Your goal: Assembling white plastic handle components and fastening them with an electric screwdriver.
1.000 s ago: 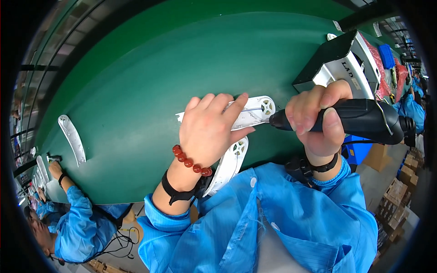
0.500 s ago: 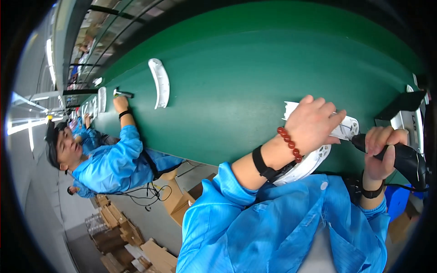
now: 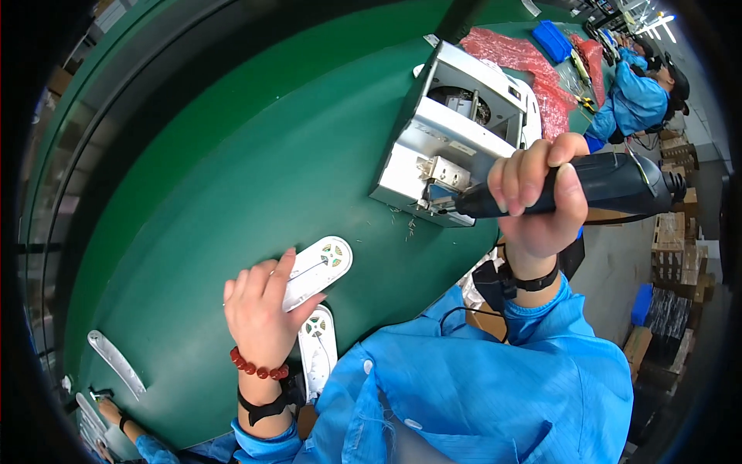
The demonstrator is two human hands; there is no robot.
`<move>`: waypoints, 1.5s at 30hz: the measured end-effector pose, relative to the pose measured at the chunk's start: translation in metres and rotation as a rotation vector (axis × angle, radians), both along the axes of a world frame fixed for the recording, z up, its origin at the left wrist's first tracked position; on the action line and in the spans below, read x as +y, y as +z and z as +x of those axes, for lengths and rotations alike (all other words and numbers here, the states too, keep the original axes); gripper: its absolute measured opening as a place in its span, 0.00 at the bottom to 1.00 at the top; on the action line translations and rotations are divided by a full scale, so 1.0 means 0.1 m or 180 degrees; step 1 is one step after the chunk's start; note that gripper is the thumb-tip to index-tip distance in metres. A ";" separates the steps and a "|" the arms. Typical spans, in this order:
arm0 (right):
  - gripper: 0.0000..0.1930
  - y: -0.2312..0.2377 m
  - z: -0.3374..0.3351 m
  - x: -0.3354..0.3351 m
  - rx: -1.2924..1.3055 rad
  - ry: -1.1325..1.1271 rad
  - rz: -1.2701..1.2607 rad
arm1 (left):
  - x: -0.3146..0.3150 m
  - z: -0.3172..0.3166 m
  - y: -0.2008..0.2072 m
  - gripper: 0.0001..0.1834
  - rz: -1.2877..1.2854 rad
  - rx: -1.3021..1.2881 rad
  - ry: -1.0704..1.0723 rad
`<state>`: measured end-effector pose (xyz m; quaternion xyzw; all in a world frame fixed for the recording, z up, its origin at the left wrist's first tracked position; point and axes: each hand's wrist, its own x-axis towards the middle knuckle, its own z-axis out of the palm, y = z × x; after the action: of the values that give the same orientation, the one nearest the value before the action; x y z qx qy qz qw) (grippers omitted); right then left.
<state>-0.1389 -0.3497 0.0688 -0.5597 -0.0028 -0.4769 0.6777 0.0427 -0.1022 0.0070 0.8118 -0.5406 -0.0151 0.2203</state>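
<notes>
My right hand (image 3: 541,189) is wrapped round a black electric screwdriver (image 3: 603,185), whose tip is at the front of a metal-cased screw feeder (image 3: 429,124). My left hand (image 3: 263,305) grips a long white plastic part (image 3: 313,267) on the green table, thumb on one edge and fingers on the other. The part's rounded end has a round slotted opening, and a thin dark line runs along its middle. Beside my left wrist, near the table edge, lies a second similar white part (image 3: 318,352); my forearm partly hides it.
Small loose screws (image 3: 410,224) lie by the feeder on the green table (image 3: 232,209). Another white curved part (image 3: 116,363) is at the left. Pink bubble wrap (image 3: 533,66) and a blue bin (image 3: 552,40) are behind the feeder. Co-workers in blue sit at both sides.
The view has turned to the right. My right hand has carried the screwdriver from the white part's rounded end to the feeder. My left hand stays on the white part.
</notes>
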 end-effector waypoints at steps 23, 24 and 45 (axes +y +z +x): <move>0.12 0.00 0.13 0.22 0.0686 -0.0275 -0.0817 | -0.01 -0.04 -0.03 0.37 -0.0076 0.0011 0.0026; 0.12 0.01 0.17 0.22 0.0742 -0.0254 -0.0848 | -0.01 -0.02 -0.02 0.37 -0.0100 0.0069 0.0014; 0.11 -0.37 1.11 0.96 0.0323 0.1250 0.0105 | 0.11 0.07 -0.17 0.32 -0.0333 0.0163 0.0169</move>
<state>-0.0283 -0.2539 0.0319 -0.5606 -0.0698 -0.3067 0.7660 0.0495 -0.0910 -0.0097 0.8126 -0.5130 -0.0017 0.2765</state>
